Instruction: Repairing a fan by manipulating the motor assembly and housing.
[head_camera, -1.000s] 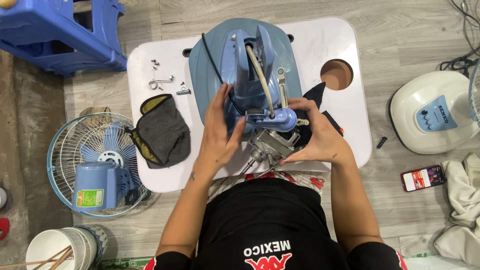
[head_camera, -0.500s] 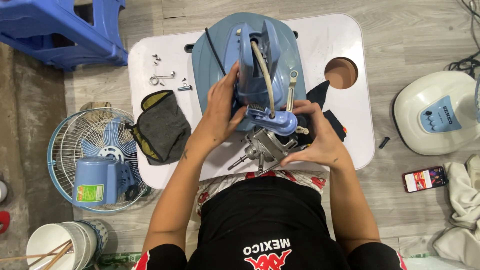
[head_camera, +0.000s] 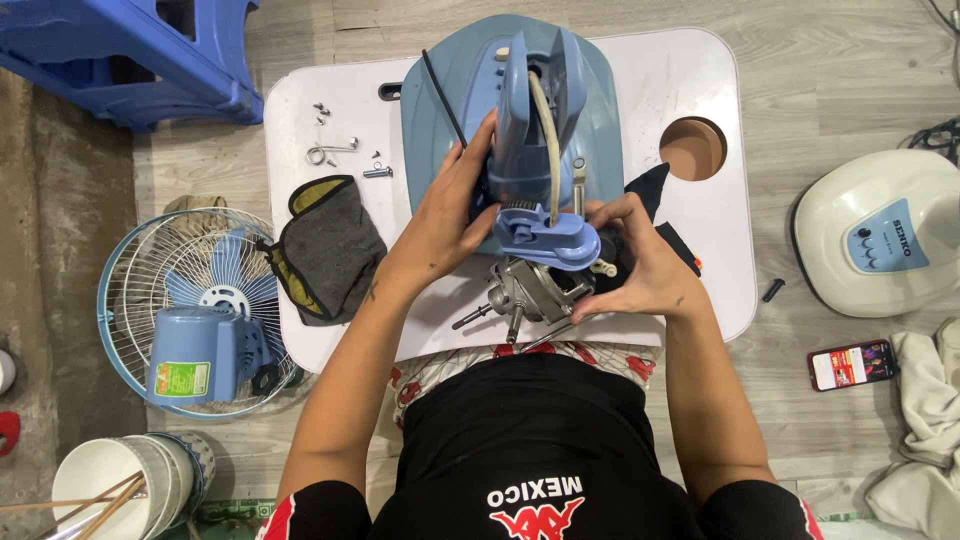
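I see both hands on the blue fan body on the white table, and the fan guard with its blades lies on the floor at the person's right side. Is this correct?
Not quite. In the head view the fan guard lies on the floor at the person's left side, not the right. The rest holds: the left hand and right hand are on the blue fan body on the white table.

Fan stand (head_camera: 530, 120) upright on its base (head_camera: 430, 110) at the table's (head_camera: 700, 80) far middle; motor (head_camera: 530, 290) at the near edge, between left hand (head_camera: 450, 215) and right hand (head_camera: 640, 265). Cloth (head_camera: 325, 250) and screws (head_camera: 345, 150) toward the left edge; round hole (head_camera: 693, 148) toward the right.
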